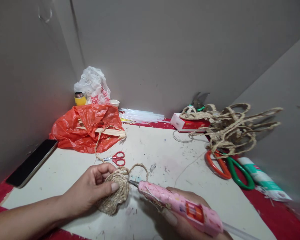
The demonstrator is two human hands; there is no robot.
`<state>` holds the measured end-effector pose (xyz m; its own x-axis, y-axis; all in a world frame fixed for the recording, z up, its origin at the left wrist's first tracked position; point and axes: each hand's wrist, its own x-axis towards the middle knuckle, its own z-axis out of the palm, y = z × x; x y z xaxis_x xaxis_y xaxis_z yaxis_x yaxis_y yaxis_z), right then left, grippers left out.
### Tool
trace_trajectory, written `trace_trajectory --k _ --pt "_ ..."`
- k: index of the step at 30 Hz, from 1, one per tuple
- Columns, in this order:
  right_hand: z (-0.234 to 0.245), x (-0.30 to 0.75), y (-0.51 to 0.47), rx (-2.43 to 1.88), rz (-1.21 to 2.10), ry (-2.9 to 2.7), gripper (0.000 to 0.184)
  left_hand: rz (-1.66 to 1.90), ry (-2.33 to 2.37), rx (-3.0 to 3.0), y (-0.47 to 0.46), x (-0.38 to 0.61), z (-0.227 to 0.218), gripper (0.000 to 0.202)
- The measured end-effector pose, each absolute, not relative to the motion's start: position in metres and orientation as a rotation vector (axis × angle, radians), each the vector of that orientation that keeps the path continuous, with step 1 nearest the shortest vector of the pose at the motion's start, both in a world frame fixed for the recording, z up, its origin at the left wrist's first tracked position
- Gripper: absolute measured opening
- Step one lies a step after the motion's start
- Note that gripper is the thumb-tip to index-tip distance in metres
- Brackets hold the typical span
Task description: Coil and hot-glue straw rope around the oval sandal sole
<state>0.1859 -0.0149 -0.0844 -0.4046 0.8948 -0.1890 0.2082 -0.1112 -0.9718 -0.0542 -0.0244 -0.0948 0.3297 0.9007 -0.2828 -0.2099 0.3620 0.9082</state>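
Note:
My left hand [91, 190] grips a small round shape wrapped in jute rope [113, 196], thumb pressed on its top. A loose rope end loops up from it and trails back toward the orange bag. My right hand [187, 213] holds a pink glue gun [180, 206] by its grip. Its metal nozzle [133, 183] touches the wound rope just right of my left thumb. A clear glue stick pokes out of the gun's rear at the lower right.
Small red scissors [116, 158] lie just behind my hands. A phone [31, 163] rests at the left. An orange plastic bag [86, 128] with wooden sticks, a white bag and glue sticks [142, 115] sit at the back. At right: a tangled rope pile [230, 128], large scissors [228, 166], a tube [261, 178].

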Motion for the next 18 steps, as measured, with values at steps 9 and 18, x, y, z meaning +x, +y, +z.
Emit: trace_trajectory --k 9,18 --pt "-0.0901 0.1859 -0.0144 -1.231 1.552 -1.603 0.048 0.869 0.924 0.818 -0.0217 -0.0539 -0.0949 0.024" --pt "-0.087 0.1887 -0.0135 -1.158 1.507 -1.632 0.036 0.88 0.88 0.729 -0.0198 -0.0542 -0.0956 0.022"
